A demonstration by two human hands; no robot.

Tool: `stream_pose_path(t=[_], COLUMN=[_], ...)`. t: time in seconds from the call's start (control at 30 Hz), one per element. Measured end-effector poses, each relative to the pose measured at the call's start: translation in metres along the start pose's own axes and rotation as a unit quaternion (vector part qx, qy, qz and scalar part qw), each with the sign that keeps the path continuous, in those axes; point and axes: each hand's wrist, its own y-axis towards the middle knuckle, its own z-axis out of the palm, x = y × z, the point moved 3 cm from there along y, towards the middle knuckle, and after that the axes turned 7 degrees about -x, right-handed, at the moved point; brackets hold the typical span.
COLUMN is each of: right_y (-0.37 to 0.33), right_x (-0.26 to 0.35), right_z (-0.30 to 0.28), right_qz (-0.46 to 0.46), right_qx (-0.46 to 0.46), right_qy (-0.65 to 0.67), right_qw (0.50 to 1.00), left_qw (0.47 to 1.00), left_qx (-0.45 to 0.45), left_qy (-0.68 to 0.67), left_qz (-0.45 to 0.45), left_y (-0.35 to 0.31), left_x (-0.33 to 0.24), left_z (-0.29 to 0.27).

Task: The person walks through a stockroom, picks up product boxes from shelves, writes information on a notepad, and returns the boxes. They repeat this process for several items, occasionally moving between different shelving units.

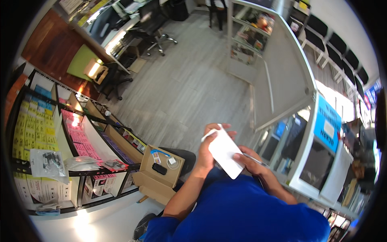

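White pad [226, 156] partly hides the hands [205, 155], curled closed around it and a pen [254, 158].

A flat pad [225, 155] lies between the left hand [206, 155], along its left edge, and the right hand [250, 164], at its near right corner; a pen [254, 157] sits in the right hand. Left of them, an open carton [155, 187] holds a coiled cable [173, 163] near its right edge and an oblong device [159, 168] nearer the middle. Farther left, packets [48, 163] lie along the near edge of a shelf [78, 191]. Rightward stands a display counter [300, 161], chairs [338, 41] beyond it.
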Motion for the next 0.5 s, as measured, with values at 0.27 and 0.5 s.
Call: stream_pose_path(t=[0.27,0.5], right_y=[0.075,0.164], right_x=[0.039,0.125], right_z=[-0.029,-0.037], right_qz=[-0.032,-0.100], right_qx=[-0.169,-0.162], right_qy=[0.030,-0.032], right_qw=[0.985,0.981], left_qw=[0.991,0.989], left_qx=[0.133,0.126], left_qy=[0.000,-0.075], left_qz=[0.017,0.029], left_y=[0.110,0.233], left_x=[-0.029,-0.061], left_z=[0.010,-0.003])
